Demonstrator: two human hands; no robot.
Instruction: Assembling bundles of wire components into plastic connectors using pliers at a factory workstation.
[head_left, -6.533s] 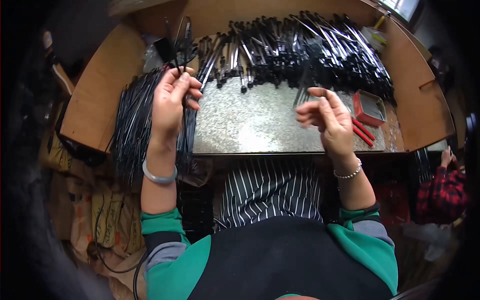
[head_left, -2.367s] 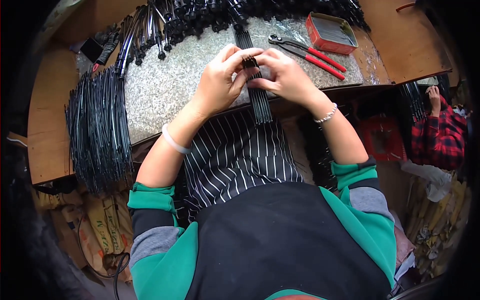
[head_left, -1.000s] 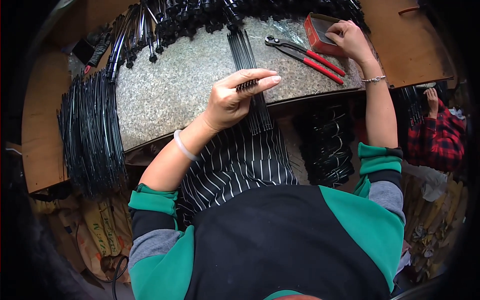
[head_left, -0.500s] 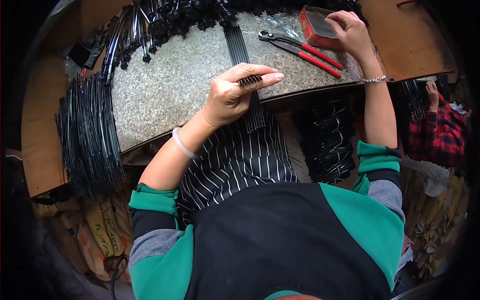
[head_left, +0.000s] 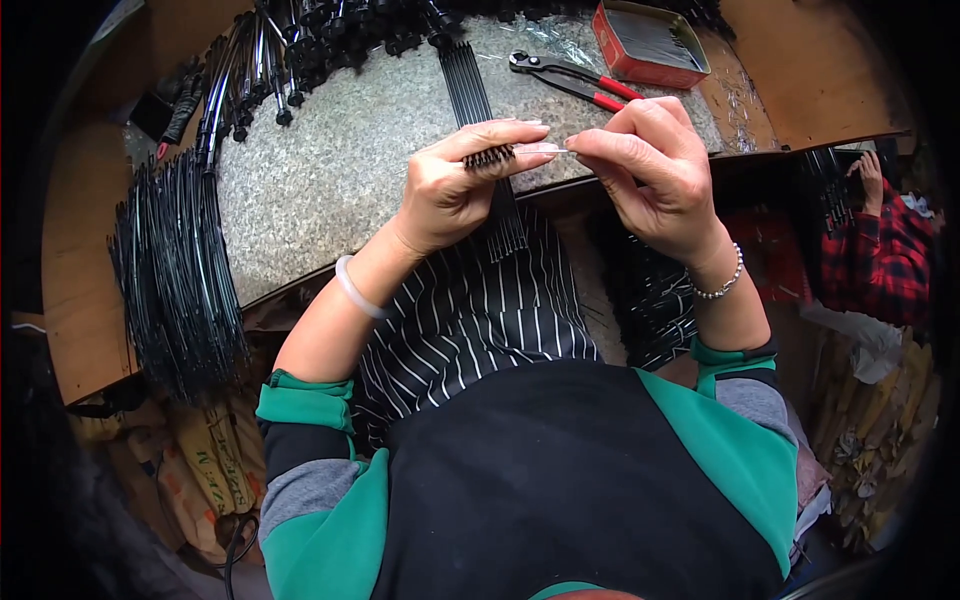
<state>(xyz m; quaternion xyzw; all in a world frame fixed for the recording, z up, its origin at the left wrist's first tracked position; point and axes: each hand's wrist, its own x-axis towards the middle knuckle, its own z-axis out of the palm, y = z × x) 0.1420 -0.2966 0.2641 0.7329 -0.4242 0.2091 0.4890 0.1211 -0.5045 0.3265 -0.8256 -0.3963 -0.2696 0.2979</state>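
Note:
In my left hand (head_left: 450, 187), closed between thumb and fingers, is a small black ribbed piece (head_left: 487, 157). My right hand (head_left: 655, 180) pinches a thin metal pin (head_left: 549, 151), whose far end meets the fingertips of my left hand beside the ribbed piece. Beneath the left hand lies a row of slim black rods (head_left: 466, 88), running from the stone slab (head_left: 320, 170) over its front edge toward my lap. Beyond my right hand, a pair of pliers (head_left: 562, 74) with red handles rests on the slab, its grips partly hidden by that hand.
A red open box (head_left: 655, 73) full of thin pins stands at the back right, with loose pins (head_left: 738, 115) beside it. Black stalks (head_left: 350, 30) crowd the far edge. A thick bundle of black rods (head_left: 175, 270) hangs at left. Another person's plaid sleeve (head_left: 880, 260) shows at far right.
My right hand has come from the red box toward my left hand, now with a thin pin in its fingers. The left hand has shifted slightly leftward, still holding the ribbed piece.

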